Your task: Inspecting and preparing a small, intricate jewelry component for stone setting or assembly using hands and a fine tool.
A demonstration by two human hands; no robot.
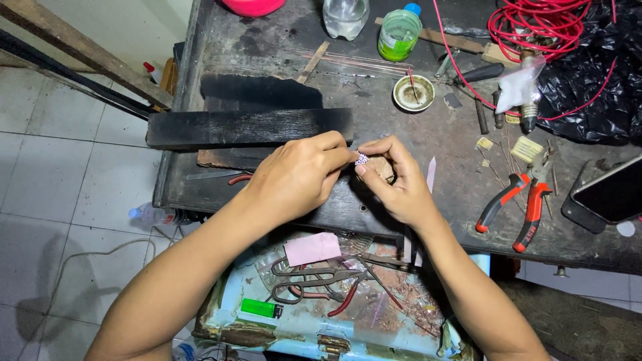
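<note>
Mid-frame, both hands pinch-closed on a tiny patterned piece point(362, 159): left hand point(299, 177) nips it by fingertips, right hand point(394, 184) steadies it against a small wooden block point(382, 167) on the dark tabletop point(441, 140); looks like fine fitting work, needs steady grip.

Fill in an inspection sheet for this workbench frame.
Surface: dark, stained workbench.
Job's things: small white-and-purple piece pinched over a wooden block.
Clutter: red-handled pliers, small dish, green-labelled bottle, black plank, phone.
Grippers: left hand and right hand both pinch the piece.
Cables: coiled red wire.
Surroundings: tray below with scissors and green lighter; tiled floor.
</note>
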